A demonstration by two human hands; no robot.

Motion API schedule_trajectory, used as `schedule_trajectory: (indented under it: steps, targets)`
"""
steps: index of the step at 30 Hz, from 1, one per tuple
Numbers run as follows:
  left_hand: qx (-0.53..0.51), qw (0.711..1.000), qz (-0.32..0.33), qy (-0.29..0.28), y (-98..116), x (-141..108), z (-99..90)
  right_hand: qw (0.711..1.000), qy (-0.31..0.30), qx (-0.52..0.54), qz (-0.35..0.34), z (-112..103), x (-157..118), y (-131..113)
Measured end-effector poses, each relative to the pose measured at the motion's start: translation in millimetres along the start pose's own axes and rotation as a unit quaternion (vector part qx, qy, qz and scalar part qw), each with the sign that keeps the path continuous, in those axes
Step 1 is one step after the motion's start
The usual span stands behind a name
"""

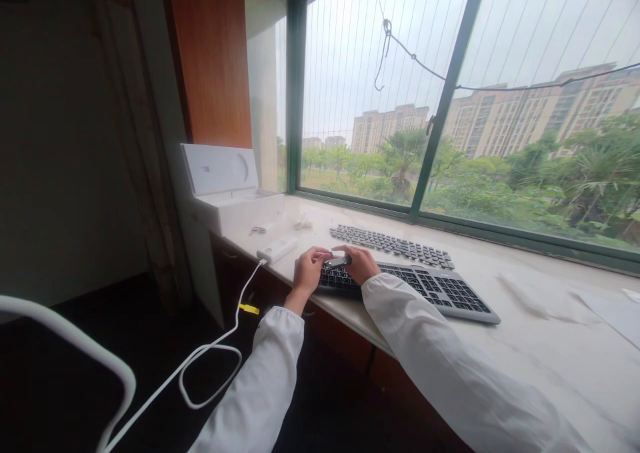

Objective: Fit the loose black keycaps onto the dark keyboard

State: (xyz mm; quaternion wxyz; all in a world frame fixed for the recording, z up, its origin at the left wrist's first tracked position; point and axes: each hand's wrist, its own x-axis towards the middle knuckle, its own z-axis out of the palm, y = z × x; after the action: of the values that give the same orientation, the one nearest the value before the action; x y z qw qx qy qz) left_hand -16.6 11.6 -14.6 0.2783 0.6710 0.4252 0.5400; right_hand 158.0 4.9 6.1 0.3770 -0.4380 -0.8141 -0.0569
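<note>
A dark keyboard [440, 292] lies along the front edge of the white tabletop, with pale square outlines across its face. My left hand [309, 271] is at its left end, fingers bent together near the upper left corner; whether they hold anything is hidden. Beside it my right hand [363, 264] is closed on a small, flat grey piece [339, 262], whose kind I cannot make out. That piece lies over the keyboard's left end, between the two hands. Behind the keyboard, many loose grey keycaps [393, 242] are laid out in rows.
An open white box [235, 212] stands at the back left. In front of it lies a white power strip [277, 248], its cable hanging over the edge with a yellow tag [249, 309]. Clear plastic wrapping [537, 296] lies right. Windows [365, 106] rise behind the tabletop.
</note>
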Motion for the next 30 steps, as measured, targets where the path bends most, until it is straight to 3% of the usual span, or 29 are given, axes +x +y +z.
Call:
schedule_trajectory:
  steps: [12,24,30]
  targets:
    - [0.017,1.0,0.015,-0.022,1.2,-0.8,-1.4,0.999,0.003,-0.035,0.014,-0.7,-0.6,-1.6]
    - [-0.013,0.998,0.056,-0.001,1.4,-2.1,-3.5,0.999,-0.017,-0.046,-0.024,-1.8,-2.6,-1.6]
    - [0.0,0.999,0.036,0.002,3.1,-3.1,-3.9,0.997,-0.011,-0.057,-0.051,-3.6,-1.2,-2.7]
